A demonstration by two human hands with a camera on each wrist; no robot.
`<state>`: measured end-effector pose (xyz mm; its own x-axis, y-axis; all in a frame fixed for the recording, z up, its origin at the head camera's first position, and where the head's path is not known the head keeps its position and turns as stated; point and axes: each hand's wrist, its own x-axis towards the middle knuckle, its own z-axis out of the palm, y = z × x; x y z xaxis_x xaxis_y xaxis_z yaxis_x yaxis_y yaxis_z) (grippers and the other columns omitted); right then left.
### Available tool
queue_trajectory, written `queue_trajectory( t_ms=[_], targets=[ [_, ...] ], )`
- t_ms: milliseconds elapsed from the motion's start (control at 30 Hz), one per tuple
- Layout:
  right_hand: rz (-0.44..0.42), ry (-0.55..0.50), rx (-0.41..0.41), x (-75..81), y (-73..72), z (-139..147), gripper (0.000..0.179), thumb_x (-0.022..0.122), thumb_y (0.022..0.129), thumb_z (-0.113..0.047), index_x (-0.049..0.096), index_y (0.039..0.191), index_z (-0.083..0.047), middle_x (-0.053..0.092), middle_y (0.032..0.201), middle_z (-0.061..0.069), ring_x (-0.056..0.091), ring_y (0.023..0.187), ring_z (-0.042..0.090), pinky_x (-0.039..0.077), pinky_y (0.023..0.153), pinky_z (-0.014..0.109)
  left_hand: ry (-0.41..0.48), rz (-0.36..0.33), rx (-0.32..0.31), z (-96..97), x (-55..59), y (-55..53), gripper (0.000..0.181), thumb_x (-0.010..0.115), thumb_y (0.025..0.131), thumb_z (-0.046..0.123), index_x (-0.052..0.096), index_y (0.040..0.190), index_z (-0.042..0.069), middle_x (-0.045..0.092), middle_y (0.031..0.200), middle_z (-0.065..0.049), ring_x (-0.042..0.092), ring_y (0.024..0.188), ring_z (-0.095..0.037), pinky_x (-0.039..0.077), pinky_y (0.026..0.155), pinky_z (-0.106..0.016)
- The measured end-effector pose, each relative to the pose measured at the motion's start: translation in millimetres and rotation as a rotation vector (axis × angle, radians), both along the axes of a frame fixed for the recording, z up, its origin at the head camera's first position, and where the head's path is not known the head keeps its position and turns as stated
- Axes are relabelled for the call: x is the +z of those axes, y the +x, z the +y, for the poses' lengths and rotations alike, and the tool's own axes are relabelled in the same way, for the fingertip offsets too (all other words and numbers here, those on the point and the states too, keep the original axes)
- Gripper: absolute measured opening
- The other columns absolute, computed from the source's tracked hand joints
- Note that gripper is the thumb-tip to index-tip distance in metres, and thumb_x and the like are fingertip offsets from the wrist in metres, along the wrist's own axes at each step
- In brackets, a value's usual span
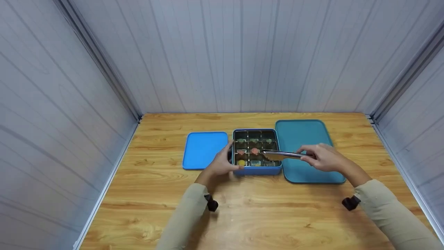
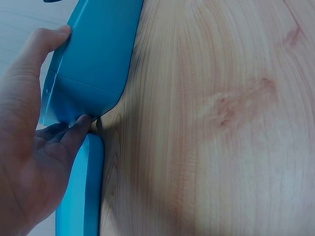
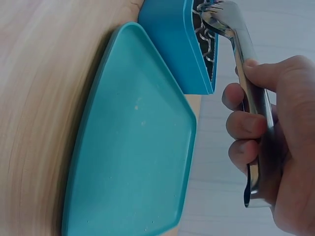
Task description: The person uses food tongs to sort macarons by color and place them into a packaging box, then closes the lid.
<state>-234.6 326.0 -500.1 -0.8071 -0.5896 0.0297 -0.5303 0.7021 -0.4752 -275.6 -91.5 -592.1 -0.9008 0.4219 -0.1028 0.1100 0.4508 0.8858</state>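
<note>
A blue box [image 1: 258, 171] with a grid of compartments stands on the table; small reddish, yellow and greenish pieces lie in several of them. At its near left corner my left hand [image 1: 221, 162] grips it, thumb on the near side and fingers on the left wall. My right hand [image 1: 324, 159] holds metal tongs [image 1: 286, 153] around the handle, as the right wrist view also shows. The tongs' scalloped tips [image 3: 216, 14] reach over the open box near a reddish piece [image 1: 255, 151] in the middle compartment. Whether the tips touch anything is unclear.
A teal tray [image 1: 305, 133] lies flat against the right of the box, under my right hand. Left of the box is a flat bright blue lid-like panel [image 1: 204, 149]. Pale panels wall in the wooden table [image 1: 263, 211] at the back and sides.
</note>
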Motion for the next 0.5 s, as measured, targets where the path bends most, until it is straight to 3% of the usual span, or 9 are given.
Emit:
queue_trajectory(
  t_ms=[500],
  targets=[
    [0.081,0.061,0.005,-2.3,3.7,-2.9,0.018,0.068,0.113,-0.018,0.079,0.125,-0.010,0.057,0.065,-0.012,0.031,0.053,-0.004,0.026,0.054,0.022,0.006,0.009,-0.001,-1.0,-0.9,-1.0,0.125,0.094,0.092,0.029,0.011,0.183,0.015,0.023,0.188,-0.023,0.026,0.174,-0.045,0.032,0.139,-0.063]
  ],
)
